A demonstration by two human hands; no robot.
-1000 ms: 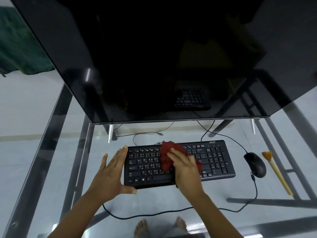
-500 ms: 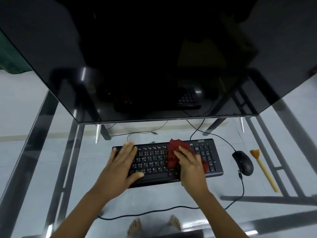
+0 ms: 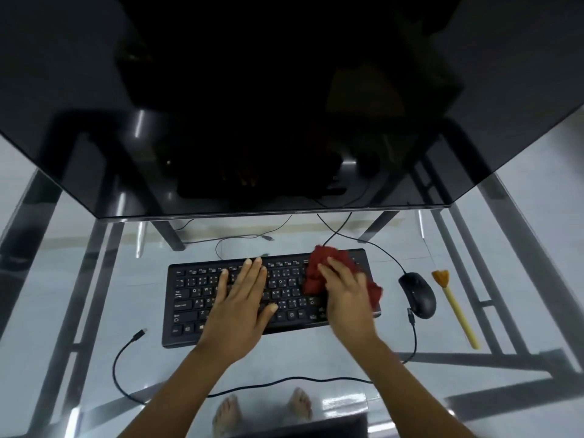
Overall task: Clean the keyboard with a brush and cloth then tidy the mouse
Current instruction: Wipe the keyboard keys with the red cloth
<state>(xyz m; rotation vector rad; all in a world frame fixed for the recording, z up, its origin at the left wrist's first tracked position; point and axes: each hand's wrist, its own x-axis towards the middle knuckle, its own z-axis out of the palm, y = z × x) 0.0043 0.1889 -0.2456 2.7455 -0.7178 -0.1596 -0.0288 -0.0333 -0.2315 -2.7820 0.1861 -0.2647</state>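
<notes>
now we press a crumpled dark red cloth onto the right end of the flat black plastic keyboard with our right hand, its fingers lying straight over the cloth rather than curled. our left hand lies flat on the middle keys. the keyboard's long axis runs left to right across the lower centre of the frame, so we judge the wipe must travel leftward. the rounded black mouse sits just right of the keyboard, nearer our right hand.

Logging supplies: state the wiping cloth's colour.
Dark red cloth, clearest in the head view.
</notes>
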